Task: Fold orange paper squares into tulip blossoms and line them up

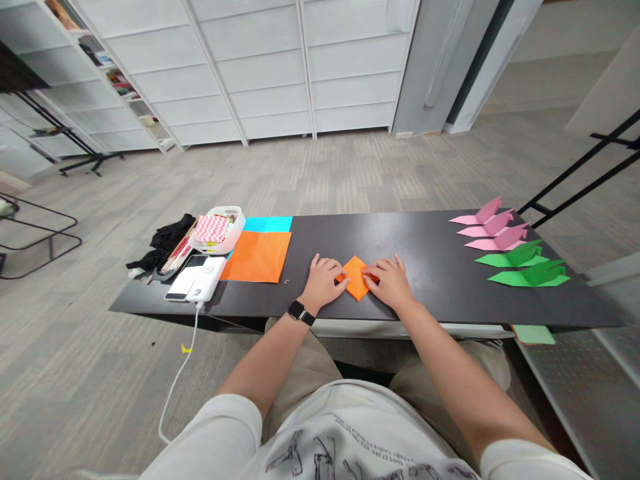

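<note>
A small orange folded paper [357, 279] lies diamond-shaped on the dark table in front of me. My left hand [324, 283], below a wrist with a black smartwatch [301, 312], pinches its left corner between thumb and fingers. From the other side, my right hand [390, 281] grips the right corner, with its fingertips covering that edge. Both hands rest low against the tabletop. The exact creases under the fingers are hidden.
Orange paper sheets [257, 257] and a blue sheet [270, 224] lie left, beside a white basket [235, 233], a white power bank [206, 280] with cable and black cloth [170, 233]. Pink folded paper birds [495, 223] and green ones [530, 273] line the right end.
</note>
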Demonstrator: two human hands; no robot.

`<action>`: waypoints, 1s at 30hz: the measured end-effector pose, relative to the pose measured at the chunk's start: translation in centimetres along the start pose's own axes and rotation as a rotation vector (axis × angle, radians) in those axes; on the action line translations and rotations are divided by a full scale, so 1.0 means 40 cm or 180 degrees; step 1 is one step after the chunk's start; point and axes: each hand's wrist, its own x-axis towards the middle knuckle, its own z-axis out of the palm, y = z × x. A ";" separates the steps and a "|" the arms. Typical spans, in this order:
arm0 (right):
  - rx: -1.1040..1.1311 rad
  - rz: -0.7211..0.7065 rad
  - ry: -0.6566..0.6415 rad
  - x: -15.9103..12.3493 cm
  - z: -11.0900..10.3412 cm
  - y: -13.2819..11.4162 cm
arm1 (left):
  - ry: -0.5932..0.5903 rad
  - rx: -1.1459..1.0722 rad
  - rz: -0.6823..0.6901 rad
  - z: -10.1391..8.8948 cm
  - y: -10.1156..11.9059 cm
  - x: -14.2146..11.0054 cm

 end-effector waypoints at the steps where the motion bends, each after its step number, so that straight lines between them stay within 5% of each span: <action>1: -0.0025 -0.0008 -0.0014 -0.001 0.000 0.000 | -0.0049 -0.0014 0.0113 0.002 -0.002 0.000; 5: -0.0116 -0.0090 -0.0087 -0.007 -0.007 0.009 | -0.0272 -0.0038 0.0455 0.012 -0.011 0.001; 9: -0.0200 -0.0118 -0.0037 -0.023 -0.025 0.038 | -0.0336 0.0031 0.0333 0.020 -0.014 0.003; 16: 0.0022 0.0226 0.0613 -0.046 -0.044 0.054 | -0.0192 0.0021 0.0133 0.009 0.004 0.005; 30: 0.0083 -0.0196 0.0065 -0.040 -0.034 0.054 | -0.0200 -0.0312 0.0084 -0.004 0.003 -0.003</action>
